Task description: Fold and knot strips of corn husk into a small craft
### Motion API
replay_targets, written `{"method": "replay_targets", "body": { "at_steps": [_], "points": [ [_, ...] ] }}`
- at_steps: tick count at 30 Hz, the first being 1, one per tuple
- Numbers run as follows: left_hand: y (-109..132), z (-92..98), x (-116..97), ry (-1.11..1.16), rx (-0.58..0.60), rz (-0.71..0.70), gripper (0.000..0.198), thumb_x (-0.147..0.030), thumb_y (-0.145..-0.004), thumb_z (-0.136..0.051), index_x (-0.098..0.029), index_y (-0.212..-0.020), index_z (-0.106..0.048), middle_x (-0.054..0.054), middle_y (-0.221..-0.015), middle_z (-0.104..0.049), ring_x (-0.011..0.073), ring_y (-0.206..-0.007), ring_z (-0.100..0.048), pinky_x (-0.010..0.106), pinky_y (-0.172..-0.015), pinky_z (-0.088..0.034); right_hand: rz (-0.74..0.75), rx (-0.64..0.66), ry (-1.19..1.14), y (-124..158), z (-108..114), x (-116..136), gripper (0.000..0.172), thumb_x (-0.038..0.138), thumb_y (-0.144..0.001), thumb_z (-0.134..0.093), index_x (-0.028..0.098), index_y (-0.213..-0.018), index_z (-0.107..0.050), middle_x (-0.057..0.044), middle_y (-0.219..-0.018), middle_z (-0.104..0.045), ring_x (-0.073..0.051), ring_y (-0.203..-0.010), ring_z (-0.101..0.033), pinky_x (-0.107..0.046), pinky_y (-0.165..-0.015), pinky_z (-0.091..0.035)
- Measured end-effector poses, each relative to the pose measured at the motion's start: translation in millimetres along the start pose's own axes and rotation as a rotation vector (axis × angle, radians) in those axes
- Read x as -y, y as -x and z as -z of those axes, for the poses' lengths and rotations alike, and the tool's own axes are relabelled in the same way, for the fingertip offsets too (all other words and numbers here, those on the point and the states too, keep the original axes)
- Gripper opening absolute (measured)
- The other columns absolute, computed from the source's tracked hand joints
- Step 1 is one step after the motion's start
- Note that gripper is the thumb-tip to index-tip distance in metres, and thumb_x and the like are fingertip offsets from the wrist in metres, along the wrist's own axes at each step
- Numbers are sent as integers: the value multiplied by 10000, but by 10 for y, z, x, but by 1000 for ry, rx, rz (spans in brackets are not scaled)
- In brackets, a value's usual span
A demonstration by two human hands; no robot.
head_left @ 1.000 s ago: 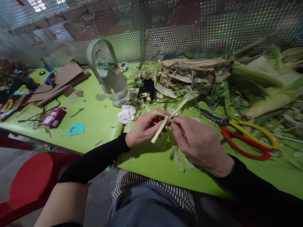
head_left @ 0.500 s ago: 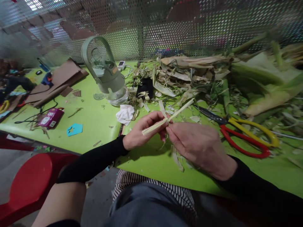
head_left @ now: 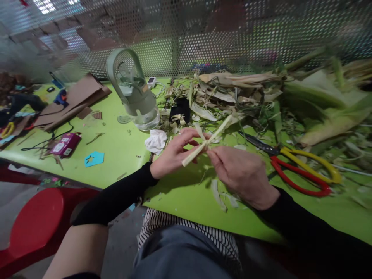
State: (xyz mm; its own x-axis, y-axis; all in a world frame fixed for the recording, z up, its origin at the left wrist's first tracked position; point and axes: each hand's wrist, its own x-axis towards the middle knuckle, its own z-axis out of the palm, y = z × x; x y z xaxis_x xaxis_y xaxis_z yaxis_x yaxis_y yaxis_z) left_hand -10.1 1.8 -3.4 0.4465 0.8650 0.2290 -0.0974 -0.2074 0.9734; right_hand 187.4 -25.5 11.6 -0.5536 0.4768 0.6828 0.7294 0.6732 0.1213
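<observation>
Both hands meet above the green table point(head_left: 122, 151), pinching crossed pale leaf strips point(head_left: 207, 140). My left hand point(head_left: 174, 153) grips the strips from the left, fingers curled round them. Opposite it, my right hand point(head_left: 240, 174) pinches the crossing point with thumb and forefinger. One long strip slants from lower left to upper right, and a shorter piece crosses it.
Red and yellow scissors point(head_left: 302, 172) lie right of my hands. A heap of leaves and husks point(head_left: 261, 93) fills the back right. A grey-green desk fan point(head_left: 130, 87), crumpled tissue point(head_left: 156, 140), cardboard point(head_left: 75, 100) and a red stool point(head_left: 35, 221) sit to the left.
The long strip has turned in my fingers, from steep to flatter and back to a slant. My left fingers have shifted along it. Both hands stay over the same spot.
</observation>
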Motion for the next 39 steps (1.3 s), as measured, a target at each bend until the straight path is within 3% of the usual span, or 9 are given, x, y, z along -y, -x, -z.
{"method": "replay_targets", "body": {
  "at_steps": [3,6,10,15,18,22,31,35,39],
  "points": [
    [-20,18,-15,-219,-105,-65,334,-415,-851,-767,-171,-1069,-703,61,-1048,-577,91,-786,-529,212,-637,-499,-8,-5,91,-4,-29,-44,345,253,-1059,-494,184,-736,-594,17,-570,-556,-114,-490,-448,-282,-512,-338],
    [-15,-18,-4,-160,-96,-19,332,-405,-851,-753,-160,-1070,-707,58,-985,-643,93,-762,-553,215,-638,-491,13,-7,96,0,-42,-54,295,240,-1051,-509,168,-792,-632,-8,-624,-635,-128,-530,-518,-285,-541,-374],
    [-39,44,43,180,36,99,301,-309,-879,-663,-171,-1143,-707,111,-1203,-718,138,-902,-681,255,-744,-564,-7,45,34,17,-45,-90,280,262,-1049,-510,164,-833,-659,-24,-667,-679,-135,-545,-541,-293,-558,-382],
    [-119,318,-49,478,320,266,519,-239,-693,-804,-222,-1204,-714,117,-1341,-704,264,-1234,-677,380,-1011,-568,-85,205,-131,7,-16,-263,335,319,-1057,-432,207,-836,-658,-27,-673,-677,-172,-577,-560,-316,-597,-414],
    [-122,333,-120,408,298,276,455,-404,-784,-800,-189,-1177,-724,131,-1275,-725,232,-1114,-722,364,-990,-566,-46,262,-191,-2,-24,-325,340,339,-1053,-414,211,-878,-675,-61,-787,-742,-205,-678,-630,-334,-645,-454],
    [-81,143,-44,174,180,250,401,-350,-834,-792,-135,-1158,-695,44,-917,-746,104,-765,-693,273,-791,-567,-70,309,-267,5,-70,-282,361,349,-1058,-402,202,-876,-677,-61,-760,-745,-197,-631,-627,-326,-603,-431],
    [-58,38,-24,209,81,272,296,-360,-899,-726,-111,-1040,-648,7,-785,-711,70,-667,-664,202,-648,-533,-378,396,-581,-50,-42,-240,360,332,-1044,-409,224,-755,-594,-7,-628,-619,-158,-532,-537,-306,-521,-387],
    [-39,20,-93,202,176,373,185,-262,-922,-690,-98,-994,-643,21,-752,-717,80,-638,-674,227,-661,-556,-484,151,-554,-57,-51,-278,238,430,-1013,-519,236,-1014,-655,-77,-965,-707,-223,-792,-643,-369,-672,-508],
    [-22,-68,-35,146,230,459,38,-117,-876,-673,-104,-874,-638,-8,-687,-690,59,-592,-648,197,-637,-537,-301,175,-542,-46,-76,-199,244,465,-953,-653,282,-1108,-700,-93,-1134,-730,-305,-1047,-673,-492,-865,-540]
  ]
}}
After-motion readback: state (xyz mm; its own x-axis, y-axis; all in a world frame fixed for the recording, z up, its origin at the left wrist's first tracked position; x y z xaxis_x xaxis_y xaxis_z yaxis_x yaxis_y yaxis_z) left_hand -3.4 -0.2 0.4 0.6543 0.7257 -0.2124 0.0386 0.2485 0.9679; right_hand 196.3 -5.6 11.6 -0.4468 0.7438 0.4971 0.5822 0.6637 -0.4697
